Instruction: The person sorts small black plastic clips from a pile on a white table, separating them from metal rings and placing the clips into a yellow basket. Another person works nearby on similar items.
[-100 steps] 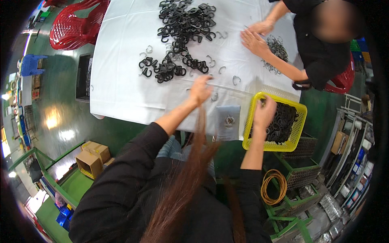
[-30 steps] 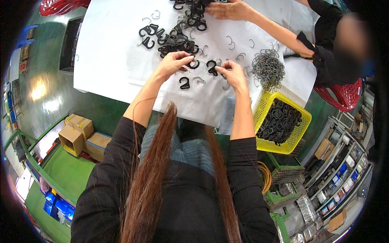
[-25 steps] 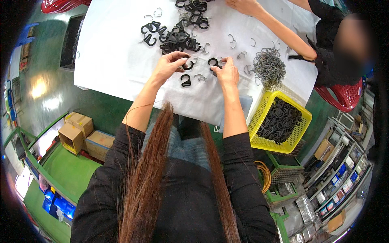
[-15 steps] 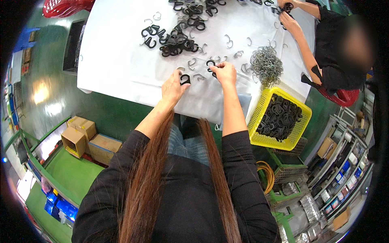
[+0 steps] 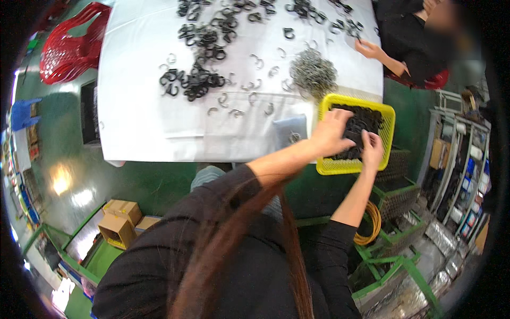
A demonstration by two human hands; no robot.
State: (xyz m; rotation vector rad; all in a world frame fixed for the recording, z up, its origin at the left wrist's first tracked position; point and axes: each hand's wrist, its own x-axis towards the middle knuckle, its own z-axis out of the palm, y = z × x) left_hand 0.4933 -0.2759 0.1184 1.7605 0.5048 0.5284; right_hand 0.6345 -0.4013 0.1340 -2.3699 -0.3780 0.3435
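Observation:
Both my hands are over the yellow basket (image 5: pixel 325 169) at the table's right corner, which holds a heap of black hook-shaped pieces (image 5: pixel 366 118). My left hand (image 5: pixel 330 134) reaches across from the left, its thumb and fingers apart above the heap; I see nothing held in it. Beside it, my right hand (image 5: pixel 373 151) comes up from below with its fingers drawn together at the black pieces. Whatever lies between those fingertips cannot be made out. A mound of thin grey metal clips (image 5: pixel 313 73) rests on the table just beyond the basket.
Loose clips (image 5: pixel 252 98) and clusters of black hooks (image 5: pixel 197 82) are scattered over the white-covered table (image 5: pixel 143 122). A small clear bag (image 5: pixel 290 132) lies near its front edge. A co-worker's hand (image 5: pixel 370 50) is at the far right, and a red chair (image 5: pixel 74 48) stands far left.
Both hands have moved right, from the table's front edge to the basket, and my body has turned that way. The black hooks I held earlier no longer show in my hands.

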